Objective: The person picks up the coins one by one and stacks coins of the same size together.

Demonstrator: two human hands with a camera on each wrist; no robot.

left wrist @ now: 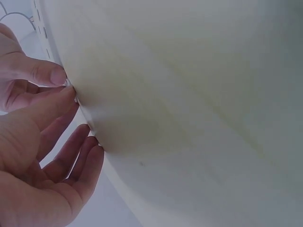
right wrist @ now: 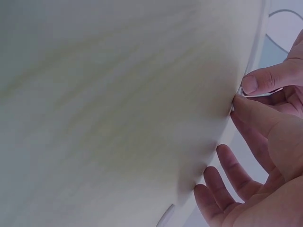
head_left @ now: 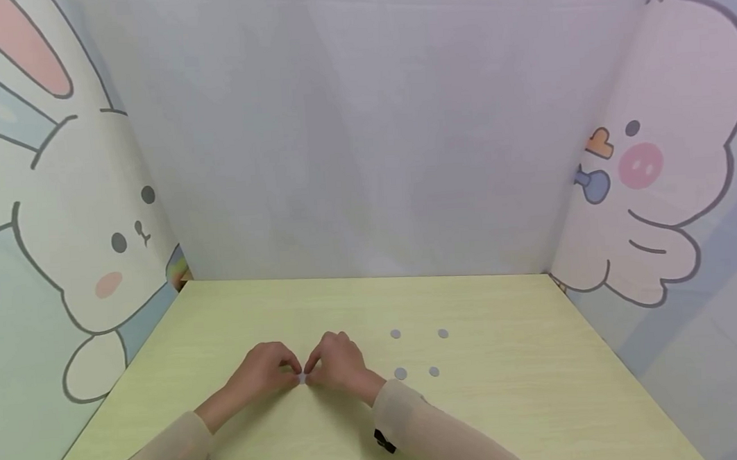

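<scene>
Both hands meet low over the pale table, left of the head view's middle. Between their fingertips is a small flat grey disc [head_left: 302, 378], mostly covered. My left hand [head_left: 264, 369] pinches its left side with thumb and index finger, and my right hand [head_left: 340, 362] pinches the opposite side the same way. From the left wrist, only a thin edge of the disc shows between the thumbs; the left hand's other fingers [left wrist: 90, 165] touch the tabletop. The right hand's other fingers [right wrist: 213, 189] likewise rest against the table in the right wrist view.
Several similar grey discs lie to the right of the hands: a back-left disc [head_left: 395, 333], a back-right disc [head_left: 443, 333], a front-left disc [head_left: 400, 373] and a front-right disc [head_left: 434, 372]. A printed curtain [head_left: 352, 154] surrounds the table [head_left: 510, 417] at the back and sides.
</scene>
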